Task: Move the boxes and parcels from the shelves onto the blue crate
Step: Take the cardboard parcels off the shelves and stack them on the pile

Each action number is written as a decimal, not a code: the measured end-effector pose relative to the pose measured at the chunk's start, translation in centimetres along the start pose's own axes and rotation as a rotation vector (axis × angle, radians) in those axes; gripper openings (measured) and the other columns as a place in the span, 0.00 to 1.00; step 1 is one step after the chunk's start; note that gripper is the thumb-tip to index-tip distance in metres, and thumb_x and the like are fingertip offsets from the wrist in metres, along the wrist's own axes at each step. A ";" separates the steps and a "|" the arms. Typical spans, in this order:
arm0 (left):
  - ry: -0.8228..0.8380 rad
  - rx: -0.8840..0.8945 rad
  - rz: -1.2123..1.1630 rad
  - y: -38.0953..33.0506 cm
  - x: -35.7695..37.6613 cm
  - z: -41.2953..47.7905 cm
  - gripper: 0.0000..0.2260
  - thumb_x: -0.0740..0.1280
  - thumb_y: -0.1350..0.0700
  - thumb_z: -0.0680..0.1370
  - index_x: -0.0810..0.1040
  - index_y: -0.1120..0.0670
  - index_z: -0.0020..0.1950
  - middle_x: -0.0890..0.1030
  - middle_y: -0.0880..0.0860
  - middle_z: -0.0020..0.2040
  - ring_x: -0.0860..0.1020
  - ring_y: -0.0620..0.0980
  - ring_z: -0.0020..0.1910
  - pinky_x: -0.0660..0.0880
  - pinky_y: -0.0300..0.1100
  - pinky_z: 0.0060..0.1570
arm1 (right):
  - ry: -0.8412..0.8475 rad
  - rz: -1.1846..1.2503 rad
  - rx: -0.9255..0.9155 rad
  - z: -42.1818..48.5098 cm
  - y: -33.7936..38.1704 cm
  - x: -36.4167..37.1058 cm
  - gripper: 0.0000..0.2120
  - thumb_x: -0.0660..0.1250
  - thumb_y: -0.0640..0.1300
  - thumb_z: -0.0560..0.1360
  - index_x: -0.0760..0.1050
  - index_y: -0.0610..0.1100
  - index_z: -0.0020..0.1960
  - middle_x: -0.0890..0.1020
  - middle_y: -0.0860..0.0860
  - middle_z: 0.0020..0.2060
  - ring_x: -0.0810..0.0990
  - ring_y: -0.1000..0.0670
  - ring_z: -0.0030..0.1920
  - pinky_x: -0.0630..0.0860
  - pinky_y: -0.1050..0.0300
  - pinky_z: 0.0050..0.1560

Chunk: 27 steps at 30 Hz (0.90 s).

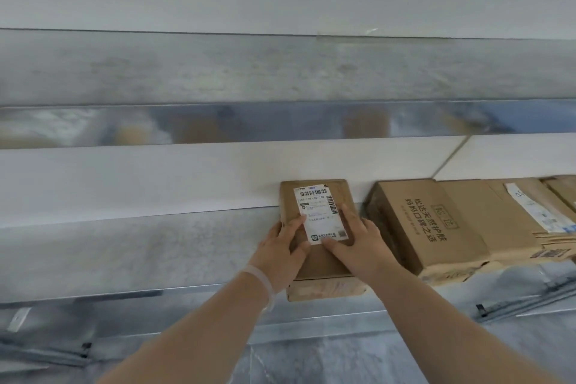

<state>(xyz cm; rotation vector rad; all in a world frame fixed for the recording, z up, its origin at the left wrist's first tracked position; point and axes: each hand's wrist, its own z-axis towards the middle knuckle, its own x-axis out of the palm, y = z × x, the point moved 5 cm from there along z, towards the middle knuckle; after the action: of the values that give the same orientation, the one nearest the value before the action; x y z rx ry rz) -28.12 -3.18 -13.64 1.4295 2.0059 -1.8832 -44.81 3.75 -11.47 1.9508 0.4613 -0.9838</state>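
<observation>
Fingers (346, 215) of the left hand (280, 248) and right hand (361, 241) clasp a small cardboard box (339, 192) by its 2 long edges on a metal shelf (156, 252); likely light and stiff.

I get soft, even, bright light and faint shadows; the metal shelf (124, 252) looks motion-smeared, and straight lines bow near the frame edges.
</observation>
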 end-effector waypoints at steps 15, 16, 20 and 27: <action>-0.289 -0.041 -0.315 3.9 -3.5 -8.4 0.29 0.67 0.42 0.74 0.60 0.34 0.73 0.68 0.46 0.71 0.70 0.48 0.67 0.72 0.50 0.67 | 0.076 0.133 -0.297 -4.4 6.4 3.5 0.35 0.64 0.57 0.78 0.49 0.61 0.78 0.71 0.54 0.70 0.72 0.51 0.66 0.70 0.55 0.63; -0.329 -0.054 -0.332 4.2 -4.0 -9.7 0.30 0.66 0.41 0.72 0.60 0.33 0.72 0.68 0.45 0.71 0.70 0.47 0.67 0.72 0.50 0.67 | 0.101 0.129 -0.335 -4.9 7.1 3.9 0.35 0.64 0.57 0.78 0.49 0.62 0.78 0.71 0.55 0.70 0.71 0.51 0.67 0.70 0.55 0.64; -0.510 -0.130 -0.377 5.8 -5.3 -16.8 0.32 0.67 0.43 0.75 0.55 0.32 0.74 0.67 0.45 0.72 0.69 0.46 0.69 0.70 0.50 0.69 | 0.209 0.076 -0.499 -8.5 10.6 6.7 0.35 0.64 0.59 0.78 0.47 0.65 0.78 0.69 0.57 0.69 0.70 0.51 0.68 0.69 0.56 0.61; -0.836 -0.343 -0.304 9.5 -7.8 -31.7 0.32 0.68 0.46 0.77 0.53 0.31 0.74 0.67 0.43 0.70 0.69 0.43 0.66 0.70 0.46 0.68 | 0.447 0.095 -0.787 -18.3 16.9 14.2 0.36 0.65 0.59 0.76 0.50 0.63 0.78 0.69 0.56 0.71 0.69 0.52 0.69 0.70 0.51 0.66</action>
<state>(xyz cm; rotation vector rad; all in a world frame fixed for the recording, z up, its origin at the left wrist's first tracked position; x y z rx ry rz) -0.84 16.29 -8.00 0.1813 1.9831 -1.6781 -16.82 9.01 -7.92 1.4251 0.8470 -0.2148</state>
